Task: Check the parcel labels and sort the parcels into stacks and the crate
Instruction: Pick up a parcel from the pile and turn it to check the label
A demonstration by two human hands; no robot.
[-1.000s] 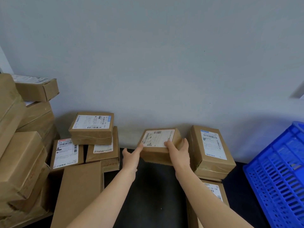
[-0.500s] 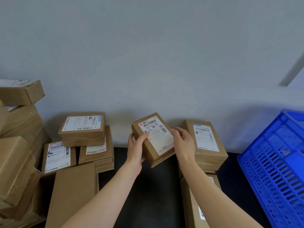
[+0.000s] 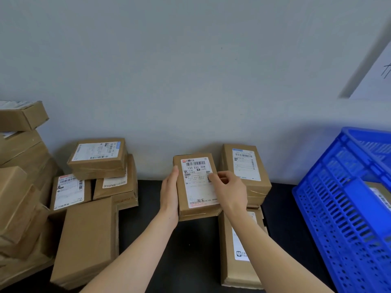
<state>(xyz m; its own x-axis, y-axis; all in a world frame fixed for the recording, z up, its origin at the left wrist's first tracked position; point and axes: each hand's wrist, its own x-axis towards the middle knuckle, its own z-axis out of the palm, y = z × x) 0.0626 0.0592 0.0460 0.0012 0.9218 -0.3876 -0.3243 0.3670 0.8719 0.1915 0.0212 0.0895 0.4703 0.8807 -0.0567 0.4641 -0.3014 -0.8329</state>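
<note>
Cardboard parcel [image 3: 197,182] faces me label-up, left hand [image 3: 169,195] gripping one edge, right hand [image 3: 229,188] pinching the other; I should steady it and read.

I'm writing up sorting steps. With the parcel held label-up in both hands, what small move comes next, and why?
Probably slide the right hand back to the parcel edge: its fingertips cover the label by the small side barcode, while the left hand holds the other side. A bare label reads fully before choosing a stack or the blue crate.
</note>
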